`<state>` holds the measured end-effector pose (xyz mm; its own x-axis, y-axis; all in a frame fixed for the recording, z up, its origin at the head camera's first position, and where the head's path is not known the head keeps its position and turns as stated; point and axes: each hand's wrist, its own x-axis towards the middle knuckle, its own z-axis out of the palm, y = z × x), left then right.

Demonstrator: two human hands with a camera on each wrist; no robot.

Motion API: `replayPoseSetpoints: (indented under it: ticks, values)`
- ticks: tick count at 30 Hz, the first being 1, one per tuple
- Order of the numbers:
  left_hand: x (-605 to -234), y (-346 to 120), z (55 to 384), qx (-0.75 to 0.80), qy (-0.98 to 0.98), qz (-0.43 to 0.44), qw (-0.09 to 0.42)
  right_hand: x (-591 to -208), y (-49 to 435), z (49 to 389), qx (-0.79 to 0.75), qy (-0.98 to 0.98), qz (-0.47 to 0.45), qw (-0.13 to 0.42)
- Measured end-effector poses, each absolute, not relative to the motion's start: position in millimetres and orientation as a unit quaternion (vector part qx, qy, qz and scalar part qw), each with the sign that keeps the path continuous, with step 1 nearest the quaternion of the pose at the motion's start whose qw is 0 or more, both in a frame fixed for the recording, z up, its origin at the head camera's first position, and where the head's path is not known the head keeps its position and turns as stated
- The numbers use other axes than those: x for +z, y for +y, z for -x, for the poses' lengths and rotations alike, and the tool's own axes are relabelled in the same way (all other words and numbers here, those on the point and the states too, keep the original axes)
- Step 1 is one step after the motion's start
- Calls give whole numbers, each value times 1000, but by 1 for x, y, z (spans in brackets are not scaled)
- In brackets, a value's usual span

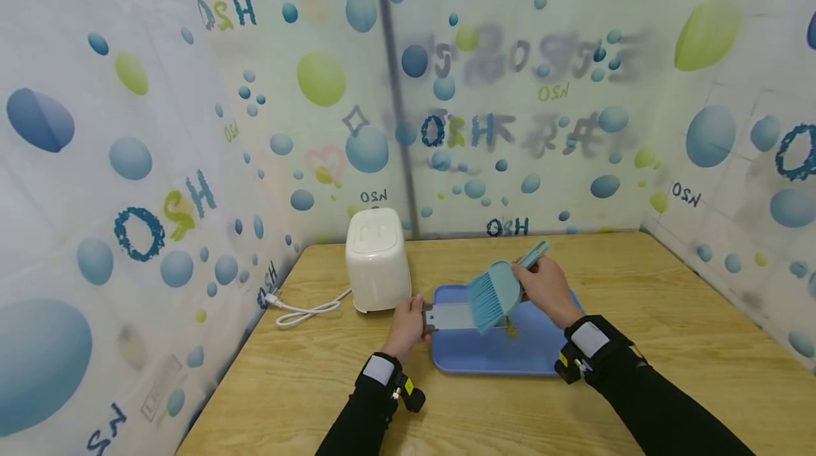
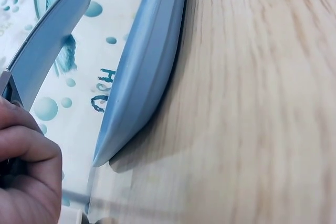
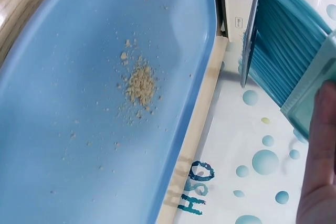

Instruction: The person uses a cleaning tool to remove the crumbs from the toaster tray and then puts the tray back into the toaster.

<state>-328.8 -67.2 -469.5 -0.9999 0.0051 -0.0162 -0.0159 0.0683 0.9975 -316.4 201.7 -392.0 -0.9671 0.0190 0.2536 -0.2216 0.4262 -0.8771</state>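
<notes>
My left hand [image 1: 405, 328] grips the grey end of a flat metal crumb tray [image 1: 451, 316], held level over the left part of a blue tray [image 1: 472, 359]. A teal hand brush [image 1: 506, 285] is in my right hand [image 1: 550, 289], held by its handle, which points up and to the right. Its bristles [image 3: 286, 38] lie against the crumb tray's plate, spilling past its edge in the left wrist view. Below, a small heap of tan crumbs [image 3: 140, 83] lies on the blue tray, with finer bits scattered around it.
A white toaster [image 1: 377, 265] stands at the back left, close beside my left hand. Its white cord [image 1: 309, 312] lies coiled toward the table's left edge. The wooden table [image 1: 306, 385] meets patterned curtains [image 1: 542, 180] at the back and sides.
</notes>
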Motion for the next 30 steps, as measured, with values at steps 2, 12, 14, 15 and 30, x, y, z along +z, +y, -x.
replayPoseSetpoints:
  ticks: [2,12,14,15,30]
  values:
    - [-469,-68,329,684,729,6,10,-391,204,316,527,-840,-58,118]
    - [-465,-67,328,684,730,8,8,-386,220,314,506,-849,-54,139]
    - [-465,-67,327,682,731,7,6,-385,223,314,505,-850,-53,139]
    - [-465,-67,327,683,730,8,5,-385,224,314,505,-850,-53,139]
    - [-468,-70,327,688,726,10,-8,-384,236,313,485,-859,-56,151]
